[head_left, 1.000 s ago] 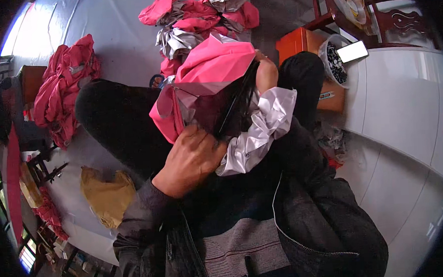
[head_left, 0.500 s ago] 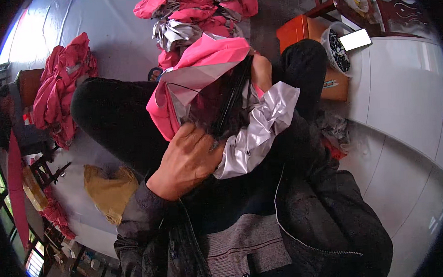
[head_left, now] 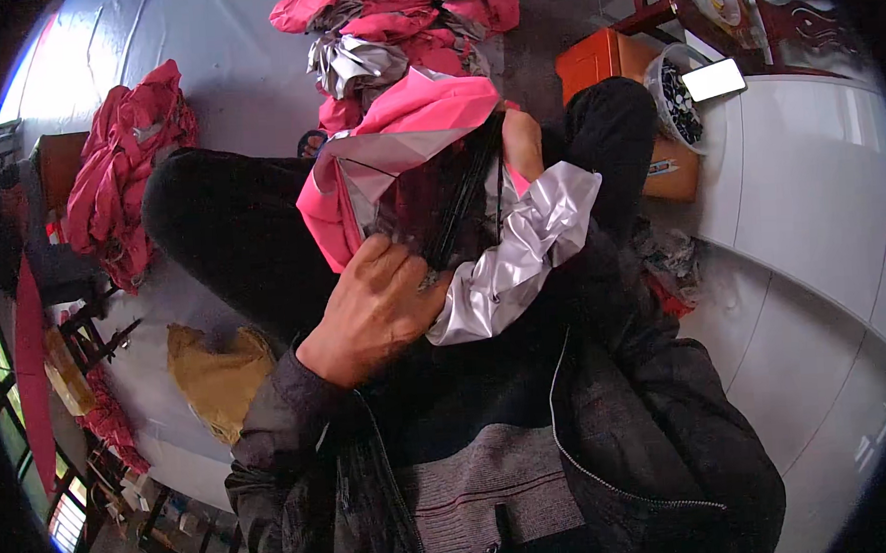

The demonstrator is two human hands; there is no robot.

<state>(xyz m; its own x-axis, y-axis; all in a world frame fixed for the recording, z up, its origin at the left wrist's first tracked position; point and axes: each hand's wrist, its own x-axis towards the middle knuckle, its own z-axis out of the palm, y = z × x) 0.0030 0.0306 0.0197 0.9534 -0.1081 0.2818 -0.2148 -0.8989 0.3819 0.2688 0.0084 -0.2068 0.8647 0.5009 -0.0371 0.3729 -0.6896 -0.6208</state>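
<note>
A half-folded umbrella [head_left: 405,118] with pink and silver cloth lies in my lap between my bent knees. Its dark thin ribs [head_left: 469,190] run together down the middle, and crumpled silver cloth [head_left: 522,257] bunches on the right side. My left hand [head_left: 369,305] is closed, fingers curled and pressed together at the near left edge of the cloth and ribs. Beyond the silver folds, my right hand [head_left: 523,144] grips the umbrella from its far right side; most of its fingers are hidden by cloth.
Heaps of pink and silver umbrellas [head_left: 420,22] lie ahead, with another pink pile [head_left: 129,178] at left. To the right are an orange box [head_left: 589,61], a clear tub [head_left: 670,129] of small dark parts and a white flat rectangle [head_left: 714,79]. Brown cloth [head_left: 218,373] lies at lower left.
My left hand has shifted slightly up, still closed at the cloth edge. The lower silver folds have lifted a little. My right hand has hardly moved.
</note>
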